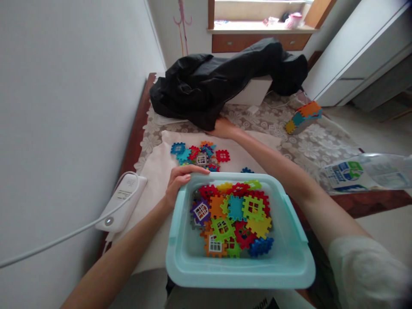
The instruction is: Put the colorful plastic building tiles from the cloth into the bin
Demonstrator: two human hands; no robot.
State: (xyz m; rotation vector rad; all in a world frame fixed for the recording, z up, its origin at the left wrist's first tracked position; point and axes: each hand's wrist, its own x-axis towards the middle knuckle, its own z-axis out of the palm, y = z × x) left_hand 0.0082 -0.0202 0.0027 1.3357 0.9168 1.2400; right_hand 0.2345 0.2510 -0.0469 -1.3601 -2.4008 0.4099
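Observation:
A light blue plastic bin sits in front of me, holding several colourful interlocking square tiles. My left hand grips the bin's far left rim, fingers curled over the edge. My right hand reaches far across the table to the edge of a black garment; its fingers are tucked against the cloth and mostly hidden. A loose pile of more tiles lies on a white cloth between the bin and the garment.
A white power bank with a cable lies left of the bin, near the wall. A block assembled from tiles stands at the right on the lace tablecloth. A clear plastic bag lies at the table's right edge.

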